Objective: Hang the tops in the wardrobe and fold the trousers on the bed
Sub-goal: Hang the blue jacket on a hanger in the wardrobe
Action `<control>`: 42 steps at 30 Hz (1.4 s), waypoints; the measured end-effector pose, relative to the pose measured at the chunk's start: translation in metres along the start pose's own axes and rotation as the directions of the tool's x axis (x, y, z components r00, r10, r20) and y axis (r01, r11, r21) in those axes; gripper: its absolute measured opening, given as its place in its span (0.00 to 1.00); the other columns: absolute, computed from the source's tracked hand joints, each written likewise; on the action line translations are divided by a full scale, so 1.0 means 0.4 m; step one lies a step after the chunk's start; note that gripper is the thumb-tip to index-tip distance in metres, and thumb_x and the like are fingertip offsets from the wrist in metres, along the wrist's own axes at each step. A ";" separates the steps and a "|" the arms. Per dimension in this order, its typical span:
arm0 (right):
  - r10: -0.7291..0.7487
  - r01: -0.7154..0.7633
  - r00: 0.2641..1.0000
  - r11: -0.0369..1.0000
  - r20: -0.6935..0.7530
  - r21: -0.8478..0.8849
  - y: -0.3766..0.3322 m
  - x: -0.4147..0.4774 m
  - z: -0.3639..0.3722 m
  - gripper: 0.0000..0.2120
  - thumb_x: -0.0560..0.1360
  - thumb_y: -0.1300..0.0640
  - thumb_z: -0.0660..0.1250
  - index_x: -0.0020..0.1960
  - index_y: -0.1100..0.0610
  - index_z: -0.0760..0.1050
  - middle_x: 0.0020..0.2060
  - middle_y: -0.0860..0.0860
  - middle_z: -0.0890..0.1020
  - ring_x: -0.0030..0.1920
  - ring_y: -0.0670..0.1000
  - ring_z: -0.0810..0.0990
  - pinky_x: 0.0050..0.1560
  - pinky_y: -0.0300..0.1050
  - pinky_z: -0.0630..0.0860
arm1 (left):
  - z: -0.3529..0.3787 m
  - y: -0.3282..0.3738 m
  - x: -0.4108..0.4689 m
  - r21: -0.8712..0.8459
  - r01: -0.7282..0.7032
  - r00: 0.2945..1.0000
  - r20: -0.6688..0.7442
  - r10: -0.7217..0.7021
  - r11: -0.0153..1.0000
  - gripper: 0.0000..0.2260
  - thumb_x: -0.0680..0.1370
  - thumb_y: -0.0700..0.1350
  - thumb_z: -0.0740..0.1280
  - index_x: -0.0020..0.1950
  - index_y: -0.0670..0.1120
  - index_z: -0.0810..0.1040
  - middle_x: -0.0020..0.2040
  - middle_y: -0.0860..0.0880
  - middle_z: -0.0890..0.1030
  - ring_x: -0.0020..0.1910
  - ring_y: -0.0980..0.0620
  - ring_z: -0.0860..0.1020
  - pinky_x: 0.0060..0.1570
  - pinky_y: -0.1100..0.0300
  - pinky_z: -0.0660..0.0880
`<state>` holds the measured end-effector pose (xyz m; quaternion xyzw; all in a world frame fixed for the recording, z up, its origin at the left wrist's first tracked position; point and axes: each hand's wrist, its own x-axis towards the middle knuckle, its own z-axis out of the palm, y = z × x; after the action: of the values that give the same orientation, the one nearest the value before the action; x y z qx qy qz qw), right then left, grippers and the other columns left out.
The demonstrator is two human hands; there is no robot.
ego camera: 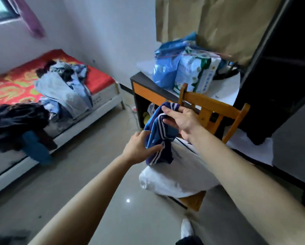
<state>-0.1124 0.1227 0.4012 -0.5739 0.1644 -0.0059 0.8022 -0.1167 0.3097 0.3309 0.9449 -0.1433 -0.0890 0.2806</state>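
Currently held: blue striped garment (158,131), above the wooden chair (211,106).
Right hand (181,121): fingers curled round its top.
Left hand (139,147): pinches its middle.
Bed (98,80): heaped clothes (65,85) on it, well apart, left.

Bunched between the left hand (139,147) and right hand (181,119), the blue striped garment (158,131) does not show whether it is a top or trousers, and its folds hide part of both hands' fingers. The bed (98,78) runs off the left edge; the clothes pile (65,85) on it is blurred and single pieces cannot be separated. The wardrobe (280,76) interior is dark and cut by the right edge, a white cloth (174,174) hides the chair (210,105) seat, and print on the pack (195,71) on the surface (225,89) is unreadable.
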 end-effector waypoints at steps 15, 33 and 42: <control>-0.144 0.131 0.870 0.990 0.472 0.059 -0.250 0.154 0.376 0.05 0.75 0.56 0.74 0.47 0.57 0.83 0.43 0.53 0.86 0.42 0.52 0.86 0.39 0.38 0.81 | -0.299 -0.117 0.060 -0.577 0.132 0.578 -0.616 -0.535 0.806 0.07 0.82 0.43 0.62 0.51 0.43 0.79 0.41 0.47 0.80 0.46 0.41 0.79 0.48 0.50 0.74; -0.529 0.949 0.208 -0.094 0.823 -0.300 0.080 0.011 0.974 0.16 0.79 0.43 0.66 0.43 0.53 0.85 0.57 0.53 0.78 0.61 0.58 0.73 0.58 0.54 0.66 | -0.664 -0.422 -0.559 -0.266 0.579 0.067 -0.926 -0.371 0.770 0.21 0.66 0.44 0.62 0.59 0.43 0.67 0.52 0.44 0.74 0.50 0.47 0.73 0.52 0.57 0.68; -0.351 0.971 0.157 0.227 0.923 -0.079 0.229 -0.306 1.423 0.21 0.78 0.36 0.60 0.47 0.54 0.66 0.41 0.57 0.82 0.44 0.64 0.82 0.39 0.52 0.68 | -0.880 -0.655 -0.943 -0.300 0.570 -0.156 -0.953 -0.258 0.765 0.23 0.65 0.34 0.56 0.59 0.38 0.74 0.56 0.43 0.69 0.57 0.45 0.71 0.64 0.60 0.66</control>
<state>-0.0907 0.7014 0.5118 -0.7637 -0.5085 -0.1034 0.3840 -0.3271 0.8183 0.5092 0.7440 0.3971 0.5182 0.1421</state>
